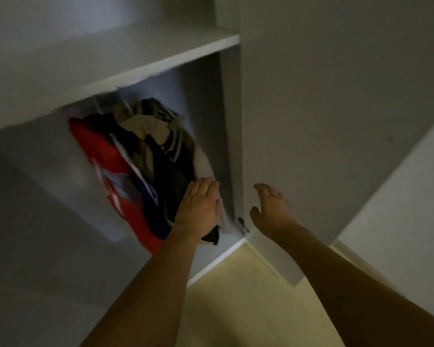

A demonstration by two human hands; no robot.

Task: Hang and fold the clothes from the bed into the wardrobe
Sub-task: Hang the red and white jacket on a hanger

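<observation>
Several garments hang close together under a grey wardrobe shelf (135,63): a red one (98,151) on the left, dark navy ones (166,176) in the middle, beige and striped ones (148,126) behind. My left hand (198,209) lies flat with straight fingers against the right side of the hanging clothes. My right hand (271,209) hovers with spread, relaxed fingers just in front of the open wardrobe door (323,121), near its inner edge and holding nothing. The hangers and rail are mostly hidden by the shelf.
A metal hinge (243,225) sits low on the wardrobe's side panel between my two hands. Pale yellow floor (248,296) lies below. A lighter wall or panel (411,209) stands to the right of the door.
</observation>
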